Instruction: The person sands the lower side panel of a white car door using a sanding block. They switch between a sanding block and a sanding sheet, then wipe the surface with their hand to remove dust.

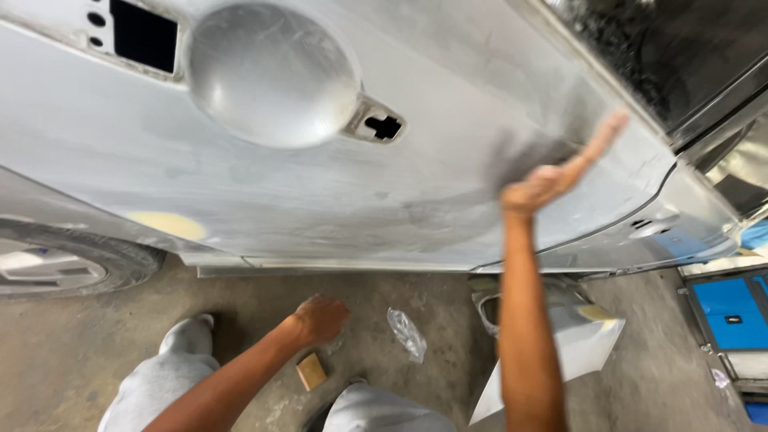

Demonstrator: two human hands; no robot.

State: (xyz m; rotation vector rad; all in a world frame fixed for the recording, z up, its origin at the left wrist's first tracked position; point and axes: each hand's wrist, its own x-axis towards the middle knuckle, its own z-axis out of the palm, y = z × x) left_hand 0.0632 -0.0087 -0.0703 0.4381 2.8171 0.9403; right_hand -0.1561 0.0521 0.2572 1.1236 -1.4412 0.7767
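A sanded grey car door panel [336, 184] fills the upper view, with a round handle recess [272, 76] and a dull filler patch [164, 224] low on the left. My right hand [560, 172] is raised with fingers stretched flat against the panel near its rear edge; it is blurred and holds nothing. My left hand [320, 318] hangs low over the floor with fingers curled, just above a small tan sanding block [311, 371]. Whether it grips anything is hidden.
A crumpled clear plastic bag [406, 332] lies on the concrete floor. A white panel piece [576, 336] leans under the sill at right. A wheel [64, 268] sits at left, blue boxes [732, 308] at right. My grey-trousered knees [172, 372] are below.
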